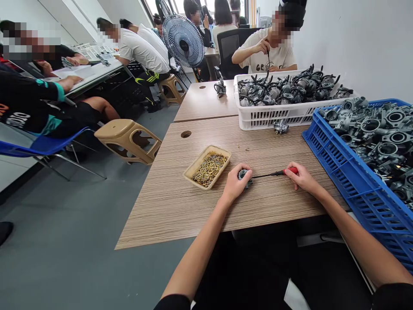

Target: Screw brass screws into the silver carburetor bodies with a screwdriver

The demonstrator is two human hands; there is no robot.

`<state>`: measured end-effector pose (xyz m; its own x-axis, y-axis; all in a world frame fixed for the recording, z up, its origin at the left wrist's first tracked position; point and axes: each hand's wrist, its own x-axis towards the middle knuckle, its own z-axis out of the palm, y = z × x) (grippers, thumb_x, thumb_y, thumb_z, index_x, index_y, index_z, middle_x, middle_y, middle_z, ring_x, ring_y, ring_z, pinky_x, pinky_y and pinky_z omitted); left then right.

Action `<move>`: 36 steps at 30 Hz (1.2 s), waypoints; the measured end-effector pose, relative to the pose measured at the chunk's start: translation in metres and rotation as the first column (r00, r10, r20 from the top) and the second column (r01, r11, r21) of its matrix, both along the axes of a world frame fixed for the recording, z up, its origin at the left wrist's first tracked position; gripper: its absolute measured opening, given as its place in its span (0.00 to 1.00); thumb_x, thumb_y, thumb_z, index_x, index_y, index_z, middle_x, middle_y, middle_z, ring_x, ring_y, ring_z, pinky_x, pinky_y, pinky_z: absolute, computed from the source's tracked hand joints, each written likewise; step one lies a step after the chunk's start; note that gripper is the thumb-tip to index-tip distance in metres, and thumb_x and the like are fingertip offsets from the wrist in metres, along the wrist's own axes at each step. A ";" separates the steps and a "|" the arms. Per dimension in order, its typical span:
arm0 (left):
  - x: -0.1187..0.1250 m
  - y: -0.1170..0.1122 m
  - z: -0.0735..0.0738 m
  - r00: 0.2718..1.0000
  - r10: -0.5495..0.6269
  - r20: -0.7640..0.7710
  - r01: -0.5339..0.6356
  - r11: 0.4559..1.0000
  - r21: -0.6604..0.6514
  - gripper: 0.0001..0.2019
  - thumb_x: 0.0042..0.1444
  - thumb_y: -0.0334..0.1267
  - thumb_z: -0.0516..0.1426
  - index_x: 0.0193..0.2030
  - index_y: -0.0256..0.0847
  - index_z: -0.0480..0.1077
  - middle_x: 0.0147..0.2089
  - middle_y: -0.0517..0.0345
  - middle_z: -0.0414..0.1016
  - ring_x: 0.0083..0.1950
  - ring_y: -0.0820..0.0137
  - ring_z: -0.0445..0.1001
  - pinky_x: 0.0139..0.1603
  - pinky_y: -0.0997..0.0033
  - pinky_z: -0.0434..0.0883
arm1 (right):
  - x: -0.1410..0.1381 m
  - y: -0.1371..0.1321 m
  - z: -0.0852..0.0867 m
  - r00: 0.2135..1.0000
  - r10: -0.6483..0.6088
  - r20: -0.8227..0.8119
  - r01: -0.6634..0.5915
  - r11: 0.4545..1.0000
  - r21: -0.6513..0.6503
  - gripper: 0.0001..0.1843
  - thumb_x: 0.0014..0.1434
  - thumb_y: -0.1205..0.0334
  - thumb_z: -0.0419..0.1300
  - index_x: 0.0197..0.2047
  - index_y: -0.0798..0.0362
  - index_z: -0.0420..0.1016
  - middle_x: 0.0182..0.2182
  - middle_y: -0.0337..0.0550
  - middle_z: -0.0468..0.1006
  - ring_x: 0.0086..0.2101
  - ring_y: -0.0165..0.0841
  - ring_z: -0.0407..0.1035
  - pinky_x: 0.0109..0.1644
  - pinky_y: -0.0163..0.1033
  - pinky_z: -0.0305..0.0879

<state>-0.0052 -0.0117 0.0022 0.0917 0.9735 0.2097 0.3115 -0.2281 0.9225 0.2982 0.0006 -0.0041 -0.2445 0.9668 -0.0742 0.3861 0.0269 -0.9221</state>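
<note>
My left hand point(235, 183) is closed around a small grey metal part point(244, 175) resting on the wooden table point(180, 206). My right hand point(298, 175) grips the red handle of a screwdriver point(274, 174). Its thin dark shaft lies level and points left, with the tip at the metal part. A tan tray point(193, 165) of small brass screws sits just left of my left hand.
A blue crate point(338, 170) of grey metal castings stands at the right. A white basket point(274, 117) of assembled parts with hoses sits behind, with one loose part point(280, 126) before it. A person works across the table; others sit at the left. A tan stool point(129, 140) and a fan point(183, 41) stand nearby.
</note>
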 end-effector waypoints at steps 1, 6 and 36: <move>0.000 0.000 0.000 1.000 -0.001 0.001 0.001 1.000 0.001 0.11 0.64 0.48 0.58 0.38 0.43 0.73 0.36 0.58 0.77 0.38 0.68 0.74 0.44 0.68 0.72 | 0.000 0.000 0.000 1.000 -0.001 -0.003 0.001 1.000 0.002 0.25 0.66 0.33 0.61 0.39 0.47 0.67 0.16 0.25 0.60 0.14 0.28 0.59 0.17 0.34 0.59; 0.000 0.000 0.001 1.000 -0.005 -0.005 0.005 1.000 -0.003 0.12 0.64 0.49 0.58 0.38 0.44 0.73 0.36 0.59 0.77 0.38 0.68 0.74 0.44 0.68 0.72 | 0.000 0.000 -0.001 1.000 -0.006 -0.002 0.006 1.000 0.008 0.24 0.66 0.34 0.61 0.39 0.48 0.67 0.16 0.26 0.60 0.14 0.28 0.59 0.16 0.34 0.60; 0.000 -0.001 0.003 1.000 0.005 -0.013 -0.006 1.000 -0.011 0.12 0.64 0.49 0.57 0.37 0.44 0.73 0.35 0.58 0.77 0.38 0.67 0.74 0.44 0.68 0.73 | -0.001 -0.001 0.001 1.000 -0.010 -0.003 0.010 1.000 -0.001 0.26 0.65 0.32 0.61 0.39 0.47 0.67 0.17 0.26 0.60 0.14 0.29 0.60 0.17 0.35 0.60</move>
<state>-0.0048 -0.0129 0.0049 0.0891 0.9762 0.1980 0.3249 -0.2164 0.9207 0.2974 -0.0005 -0.0030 -0.2351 0.9691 -0.0742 0.3837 0.0224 -0.9232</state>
